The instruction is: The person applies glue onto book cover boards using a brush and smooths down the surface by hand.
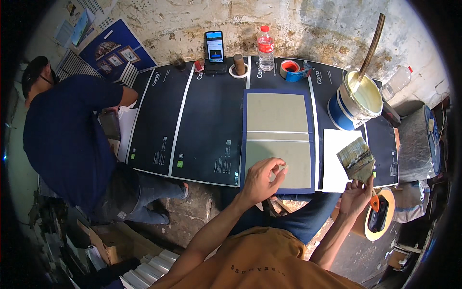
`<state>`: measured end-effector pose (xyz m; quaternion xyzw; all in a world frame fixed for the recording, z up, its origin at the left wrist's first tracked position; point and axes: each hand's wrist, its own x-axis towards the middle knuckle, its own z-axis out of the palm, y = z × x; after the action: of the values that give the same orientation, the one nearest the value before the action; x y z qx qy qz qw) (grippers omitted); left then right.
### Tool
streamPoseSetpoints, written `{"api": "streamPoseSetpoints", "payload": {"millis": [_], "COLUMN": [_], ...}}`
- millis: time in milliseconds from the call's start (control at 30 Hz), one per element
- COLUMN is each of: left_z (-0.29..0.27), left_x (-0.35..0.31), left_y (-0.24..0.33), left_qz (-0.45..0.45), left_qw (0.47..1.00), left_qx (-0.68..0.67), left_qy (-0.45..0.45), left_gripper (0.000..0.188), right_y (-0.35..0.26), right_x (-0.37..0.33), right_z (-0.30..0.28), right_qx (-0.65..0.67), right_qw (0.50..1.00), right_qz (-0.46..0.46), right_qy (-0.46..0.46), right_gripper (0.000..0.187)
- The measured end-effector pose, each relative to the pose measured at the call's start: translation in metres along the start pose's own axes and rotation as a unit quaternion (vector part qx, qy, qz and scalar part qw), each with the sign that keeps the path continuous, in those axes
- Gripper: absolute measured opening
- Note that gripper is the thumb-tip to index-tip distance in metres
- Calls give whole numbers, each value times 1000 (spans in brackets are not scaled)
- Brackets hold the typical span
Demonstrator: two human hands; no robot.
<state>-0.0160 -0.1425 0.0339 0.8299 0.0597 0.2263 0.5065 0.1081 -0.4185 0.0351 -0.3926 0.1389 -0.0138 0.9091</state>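
Standing at the back of the bench (207, 120), a small glass (178, 61) shows dark contents I can't identify from here; then comes a clear red-capped bottle (265, 50), and a white-and-blue bucket (340, 110) where a stick (373, 45) leans in pale cream paste (369, 98). My left hand (263, 180) is over the near part of the blue-edged panel (279, 113), which lies on the bench; its fingers are curled, thumb and forefinger close, and whether they pinch anything I can't tell. My right hand (354, 198), palm turned up, grips a streaked flat piece (356, 158) by its lower edge, over the white sheet (335, 164).
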Motion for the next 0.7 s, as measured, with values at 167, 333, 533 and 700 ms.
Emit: {"api": "streamPoseSetpoints", "payload": {"millis": [167, 333, 533, 700], "left_z": [0, 7, 8, 9], "left_x": [-1, -1, -5, 2], "left_y": [0, 1, -2, 1], "left_qz": [-1, 4, -36, 3], "left_qw": [1000, 1000, 999, 1000], "left_qx": [1, -15, -11, 4], "left_qy": [4, 7, 15, 22], "left_gripper": [16, 16, 13, 15], "right_y": [1, -4, -50, -138], "right_x": [-1, -1, 35, 119], "right_z": [1, -6, 27, 95], "right_qx": [7, 16, 73, -39], "right_qw": [1000, 1000, 991, 942], "right_qz": [-2, -11, -99, -317], "right_qy": [1, -8, -56, -100], "right_gripper": [27, 27, 32, 32]}}
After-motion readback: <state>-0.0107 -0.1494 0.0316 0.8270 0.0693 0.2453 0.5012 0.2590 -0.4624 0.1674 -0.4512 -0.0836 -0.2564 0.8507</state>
